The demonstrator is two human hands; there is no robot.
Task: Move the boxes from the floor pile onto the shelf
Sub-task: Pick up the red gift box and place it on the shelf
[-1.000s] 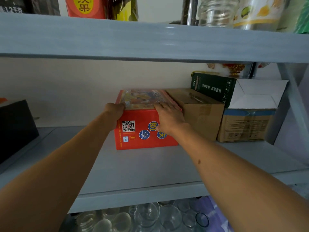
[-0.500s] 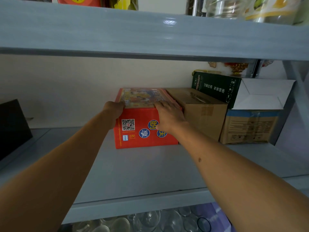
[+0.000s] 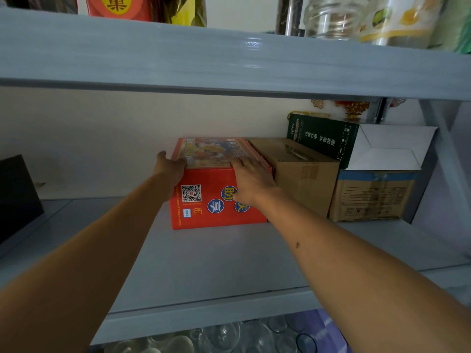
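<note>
- Left hand (image 3: 171, 167) grips the red box's (image 3: 204, 200) upper left corner, fingers curled.
- Right hand (image 3: 251, 180) lies flat over its top right edge, fingers relaxed.
- Box sits on the shelf (image 3: 204, 263), against a brown carton (image 3: 303, 174).

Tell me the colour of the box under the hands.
Red box, with blue round badges on its front; head view.

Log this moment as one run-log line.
stage: placing | red box on shelf, beside brown carton | left hand at its left top corner | right hand on its right top edge
</note>
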